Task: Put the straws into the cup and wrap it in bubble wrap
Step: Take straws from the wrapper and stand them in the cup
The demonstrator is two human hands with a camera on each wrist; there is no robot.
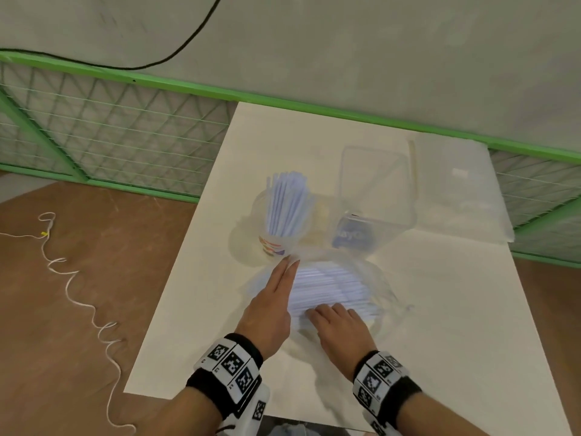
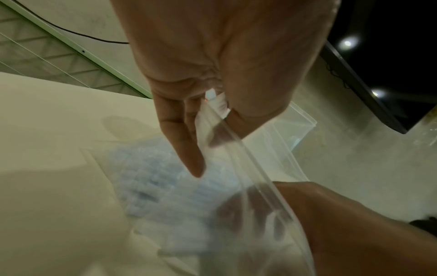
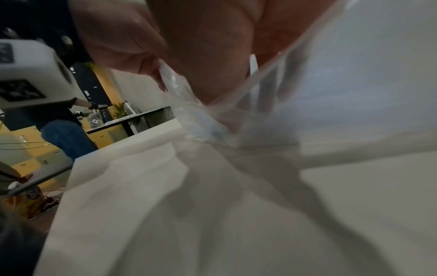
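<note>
The cup (image 1: 276,237), already full of upright straws (image 1: 284,202), stands at centre counter (image 1: 440,309); more straws lie in a clear bag (image 1: 371,287) at five o'clock of it. The left hand (image 1: 270,303) pinches the bag's mouth, and the right hand (image 1: 341,325) reaches inside, its grip unclear. A sharp tug could spill straws or tip the cup just beside the fingertips.

The counter (image 1: 408,309) is plain cream-white. The straws (image 1: 284,202) in the cup are pale blue-white; the cup (image 1: 273,245) is clear with red, orange and blue stripes. The bag (image 1: 371,278) is clear. The fence rail (image 1: 188,86) is bright green, the floor (image 1: 78,294) brown, and the wristbands (image 1: 232,366) black-and-white checked.
</note>
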